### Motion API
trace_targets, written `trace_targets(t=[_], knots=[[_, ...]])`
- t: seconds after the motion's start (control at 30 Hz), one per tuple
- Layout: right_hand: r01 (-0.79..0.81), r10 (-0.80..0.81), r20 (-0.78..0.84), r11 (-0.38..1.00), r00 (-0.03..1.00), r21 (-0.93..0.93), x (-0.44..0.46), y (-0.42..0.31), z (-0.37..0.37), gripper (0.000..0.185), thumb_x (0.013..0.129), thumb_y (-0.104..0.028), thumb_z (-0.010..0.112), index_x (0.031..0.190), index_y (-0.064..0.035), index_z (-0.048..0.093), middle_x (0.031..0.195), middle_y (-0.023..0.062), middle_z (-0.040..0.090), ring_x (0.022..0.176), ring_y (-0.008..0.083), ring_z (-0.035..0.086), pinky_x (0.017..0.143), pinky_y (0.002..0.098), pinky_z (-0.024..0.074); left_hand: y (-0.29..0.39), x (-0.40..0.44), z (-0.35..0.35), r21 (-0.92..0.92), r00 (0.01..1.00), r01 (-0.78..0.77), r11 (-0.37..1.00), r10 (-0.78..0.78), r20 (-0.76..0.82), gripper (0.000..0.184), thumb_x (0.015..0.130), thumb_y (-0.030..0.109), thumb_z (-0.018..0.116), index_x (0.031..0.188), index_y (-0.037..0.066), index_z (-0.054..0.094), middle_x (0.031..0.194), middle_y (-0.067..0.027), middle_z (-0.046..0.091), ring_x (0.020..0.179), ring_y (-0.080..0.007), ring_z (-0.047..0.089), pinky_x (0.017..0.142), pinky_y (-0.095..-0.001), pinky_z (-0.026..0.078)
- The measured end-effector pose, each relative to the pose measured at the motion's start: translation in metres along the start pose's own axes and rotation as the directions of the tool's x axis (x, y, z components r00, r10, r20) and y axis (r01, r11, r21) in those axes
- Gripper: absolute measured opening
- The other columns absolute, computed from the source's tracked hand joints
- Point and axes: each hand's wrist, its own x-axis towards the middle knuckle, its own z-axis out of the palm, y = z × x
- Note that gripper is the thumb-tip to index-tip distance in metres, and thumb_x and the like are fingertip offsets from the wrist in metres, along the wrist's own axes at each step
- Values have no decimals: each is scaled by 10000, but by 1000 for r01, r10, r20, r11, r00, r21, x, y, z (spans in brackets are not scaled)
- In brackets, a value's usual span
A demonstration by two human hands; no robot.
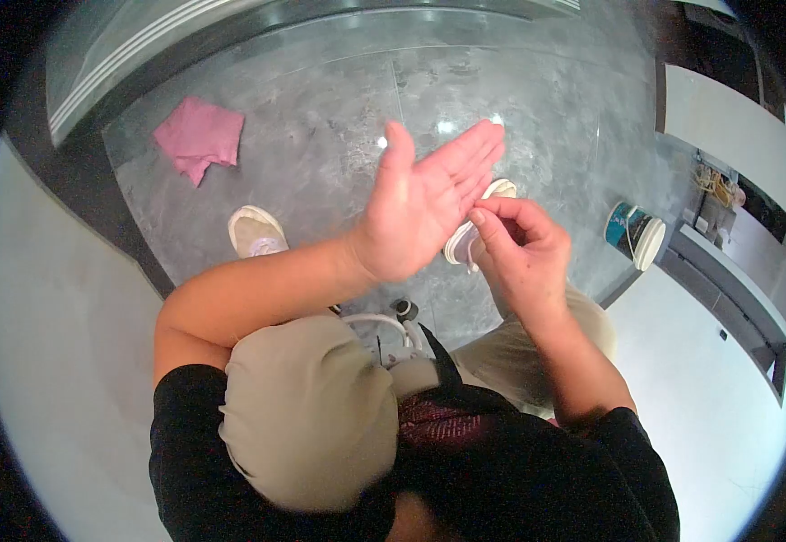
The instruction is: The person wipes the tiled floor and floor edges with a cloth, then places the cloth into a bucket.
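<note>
My left hand (pixel 424 203) is held palm up in the middle of the view, fingers stretched out and thumb apart, with nothing on the palm. Close against its outer edge, my right hand (pixel 526 253) has its thumb and index finger pinched together. Whatever may be between those fingertips is too small or hidden to make out. Both hands are above the floor, over one light shoe (pixel 463 242).
A pink cloth (pixel 201 137) lies on the grey floor (pixel 320 117) at the upper left. A bucket with a white lid (pixel 650 244) stands at the right, near white cabinets (pixel 727 117). A white curved frame (pixel 379 319) shows between my legs.
</note>
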Motion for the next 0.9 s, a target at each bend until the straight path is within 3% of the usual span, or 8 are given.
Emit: trace_targets(t=[0.13, 0.23, 0.37, 0.53, 0.67, 0.73, 0.87, 0.9], knots=[[-97, 98, 22, 994, 995, -55, 0, -4, 2, 108, 833, -97, 705, 868, 3, 685, 758, 16, 621, 656, 56, 527, 595, 216, 445, -14, -6, -2, 300, 992, -123, 946, 107, 71, 1073, 817, 817, 128, 1494, -14, 81, 1581, -147, 61, 1464, -262, 30, 1174, -396, -1], [-161, 161, 85, 987, 983, -6, -1, -1, 3, 93, 857, -90, 661, 856, 2, 654, 736, 1, 612, 646, 52, 531, 596, 212, 447, -17, -9, 1, 450, 989, -150, 880, 129, 78, 1108, 793, 837, 119, 1493, -19, 54, 1582, -145, 44, 1464, -264, 19, 1173, -401, -6], [-191, 185, 134, 981, 974, 33, 1, 0, 3, 86, 881, -92, 620, 865, -8, 611, 724, 3, 603, 633, 55, 543, 590, 214, 452, -14, -11, 4, 425, 990, -139, 894, 120, 71, 1121, 784, 846, 127, 1493, -20, 59, 1583, -145, 42, 1463, -268, 17, 1174, -403, -5], [-294, 236, 261, 932, 936, 212, 6, 3, -5, 148, 933, -184, 568, 890, -42, 565, 700, 16, 593, 615, 83, 559, 572, 233, 443, -8, -9, 2, 105, 997, -62, 992, 57, 47, 1096, 799, 837, 151, 1492, -12, 109, 1576, -157, 79, 1461, -264, 59, 1181, -403, 37], [-416, 331, 302, 863, 894, 285, 11, 1, -15, 186, 948, -237, 543, 900, -58, 561, 695, 12, 579, 610, 89, 543, 574, 240, 424, 2, -6, -1, -7, 999, -32, 999, 32, 3, 1068, 812, 826, 174, 1485, -4, 174, 1565, -170, 132, 1452, -269, 121, 1181, -403, 75], [-458, 358, 315, 816, 879, 352, 13, -7, -18, 186, 943, -279, 558, 879, -105, 545, 759, -27, 501, 629, 89, 502, 603, 228, 405, 9, -4, -7, -130, 999, 2, 991, -9, -51, 1035, 829, 809, 183, 1475, 1, 223, 1548, -181, 191, 1430, -283, 200, 1174, -412, 137], [-477, 389, 292, 803, 874, 358, 14, -10, -24, 191, 935, -295, 566, 892, -110, 541, 779, -33, 487, 630, 87, 495, 595, 226, 393, 38, 2, -39, -78, 994, 49, 996, -56, -97, 945, 881, 749, 194, 1452, 1, 284, 1496, -197, 310, 1373, -296, 329, 1135, -421, 260], [-483, 406, 268, 793, 874, 372, 15, -8, -25, 182, 934, -274, 559, 897, -96, 548, 720, -15, 508, 597, 91, 492, 553, 236, 384, 50, 4, -59, 83, 981, 95, 992, -79, -178, 877, 909, 702, 225, 1432, 6, 322, 1451, -193, 378, 1331, -299, 388, 1108, -423, 307]])
